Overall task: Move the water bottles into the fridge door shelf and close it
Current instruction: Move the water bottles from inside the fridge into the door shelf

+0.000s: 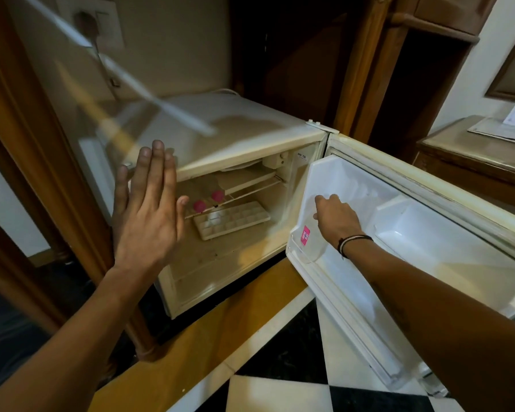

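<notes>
While the left hand (pixel 149 209) hangs flat with fingers spread, holding nothing, before the fridge (pixel 220 138), two water bottles (pixel 208 201) lie on their sides on the wire rack inside, near its front edge, showing little but their round pink caps. Just below them sits a white ice tray (pixel 232 220). Over the door shelf (pixel 302 248) of the wide-open door (pixel 428 233), the right hand (pixel 336 214) curls around a clear bottle with a pink label, its outline hard to make out.

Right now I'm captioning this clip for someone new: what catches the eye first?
The open mini fridge at centre, its door swung wide to the right. The right hand grips a bottle with a pink label in the door shelf; the left hand is spread flat before the cavity, where two pink caps sit behind an ice tray.
</notes>
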